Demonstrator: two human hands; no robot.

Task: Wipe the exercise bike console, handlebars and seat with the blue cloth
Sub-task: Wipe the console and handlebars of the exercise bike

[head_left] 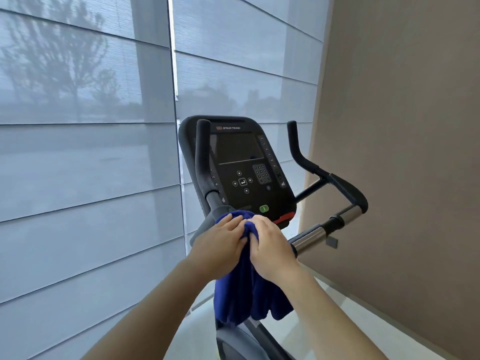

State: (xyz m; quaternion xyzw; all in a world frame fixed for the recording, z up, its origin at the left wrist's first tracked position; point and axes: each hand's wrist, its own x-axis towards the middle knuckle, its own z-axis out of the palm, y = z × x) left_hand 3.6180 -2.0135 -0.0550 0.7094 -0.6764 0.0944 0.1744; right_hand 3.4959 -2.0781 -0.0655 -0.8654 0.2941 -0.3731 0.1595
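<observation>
We face a wide window covered by pale grey blinds, which fill the left and middle of the view, with blurred trees showing through them. A plain beige wall takes up the right side, and a strip of light floor runs along its foot.

The exercise bike stands in front of us, between the blinds and the wall. Its black console tilts towards us, with a dark screen above a keypad and a ring of round buttons. The left handlebar rises upright in front of the console's left edge. The right handlebar bends away to the right, and shiny metal grip sections sit on its lower bar.

We see the blue cloth bunched at the base of the left handlebar, just below the console, its loose end hanging down over the bike's frame. The left hand lies over the top of the bunch, its fingers wrapped on the cloth with the thumb pressed into the fold. The right hand is just beside it, touching it, with its fingers curled in and grasping the same bunch.

A small green button and a red strip sit on the console's lower edge, just above our hands.
</observation>
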